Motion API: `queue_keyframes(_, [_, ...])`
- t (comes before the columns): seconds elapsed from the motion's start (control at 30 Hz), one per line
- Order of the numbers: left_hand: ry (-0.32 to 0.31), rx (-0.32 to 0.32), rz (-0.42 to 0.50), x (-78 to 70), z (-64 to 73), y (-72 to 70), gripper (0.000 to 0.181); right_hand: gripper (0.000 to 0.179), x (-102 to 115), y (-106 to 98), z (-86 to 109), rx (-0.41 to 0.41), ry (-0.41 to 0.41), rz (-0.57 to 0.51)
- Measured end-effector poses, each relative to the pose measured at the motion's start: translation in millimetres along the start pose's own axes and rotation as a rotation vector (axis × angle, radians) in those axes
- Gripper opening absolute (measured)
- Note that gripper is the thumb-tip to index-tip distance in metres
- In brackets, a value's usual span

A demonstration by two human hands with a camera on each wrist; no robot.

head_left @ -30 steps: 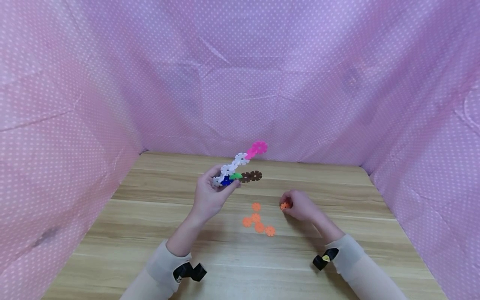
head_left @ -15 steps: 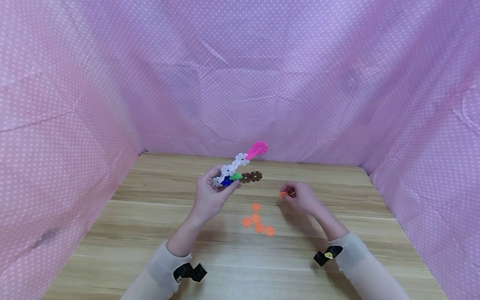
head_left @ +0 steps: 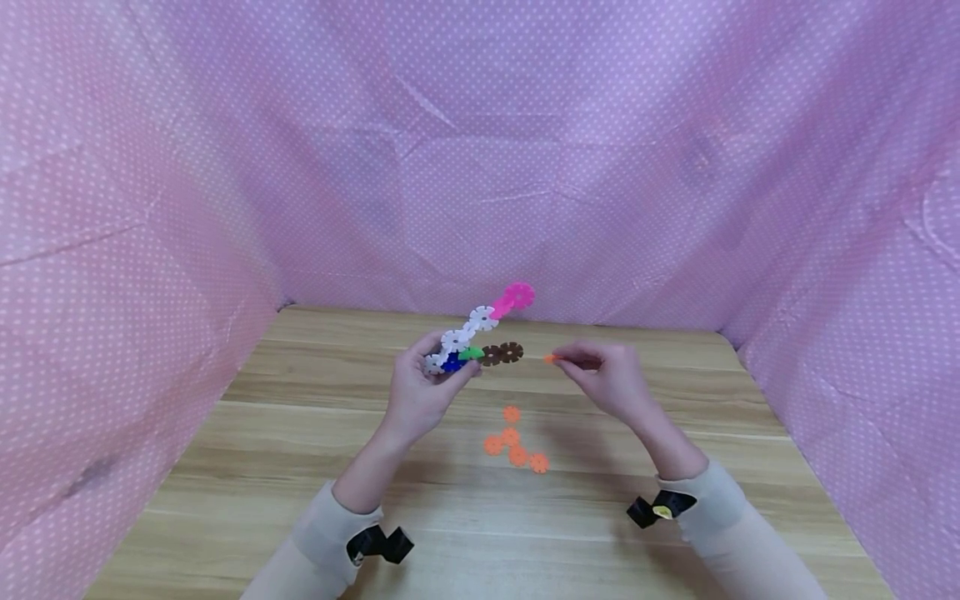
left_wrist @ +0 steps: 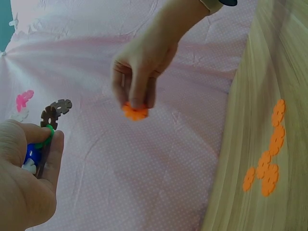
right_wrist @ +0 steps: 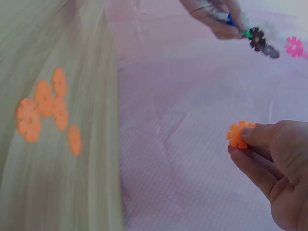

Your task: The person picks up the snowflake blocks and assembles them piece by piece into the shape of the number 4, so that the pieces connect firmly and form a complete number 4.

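Note:
My left hand [head_left: 422, 398] grips a chain of linked plastic snowflake discs, held up over the table. From that hand one branch runs through white discs [head_left: 483, 318] to pink discs [head_left: 519, 295]. The other goes from a blue disc [left_wrist: 32, 155] and a green disc [head_left: 471, 353] to brown discs [head_left: 512, 352] at its end. Just right of the brown end, my right hand [head_left: 611, 379] pinches a single orange snowflake disc [right_wrist: 237, 134] between thumb and fingers. A gap shows between the orange disc and the brown discs.
Several loose orange discs [head_left: 517, 455] lie flat on the wooden table [head_left: 480, 533], below and between the hands. Pink dotted cloth [head_left: 480, 167] hangs behind the table and on both sides. A black wrist camera [head_left: 381, 544] sits on each sleeve.
My right hand has lifted the orange disc and moved up and slightly left toward the brown discs, turning the disc edge-on in the head view. The left hand and its chain have stayed nearly still.

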State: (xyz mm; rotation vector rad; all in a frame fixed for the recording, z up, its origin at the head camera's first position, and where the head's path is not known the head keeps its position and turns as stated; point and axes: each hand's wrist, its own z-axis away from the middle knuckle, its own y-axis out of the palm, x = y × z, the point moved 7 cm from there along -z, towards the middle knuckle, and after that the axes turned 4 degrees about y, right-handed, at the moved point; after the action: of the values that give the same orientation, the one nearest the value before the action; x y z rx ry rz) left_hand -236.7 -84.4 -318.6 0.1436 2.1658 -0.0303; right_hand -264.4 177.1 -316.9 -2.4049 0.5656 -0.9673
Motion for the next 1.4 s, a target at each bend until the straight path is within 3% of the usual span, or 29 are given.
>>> queue_keyframes(0.17, [0.000, 0.001, -0.004, -0.3, -0.4, 0.5, 0.032, 0.024, 22.5, -7.9, -3.6, -0.065, -0.111, -0.054])
queue_keyframes(0.53, [-0.010, 0.003, -0.005, 2.9, -1.3, 0.8, 0.032, 0.025, 50.1, -15.8, -4.0, -0.138, -0.203, -0.146])
queue_keyframes(0.9, [-0.016, 0.025, -0.015, 5.2, -1.7, 3.4, 0.031, 0.031, 68.9, -16.8, -1.5, -0.206, -0.408, -0.044])
queue_keyframes(1.4, [-0.023, 0.026, -0.001, 5.2, 1.0, 4.9, 0.031, 0.027, 80.4, -9.7, 2.5, -0.256, -0.470, -0.009])
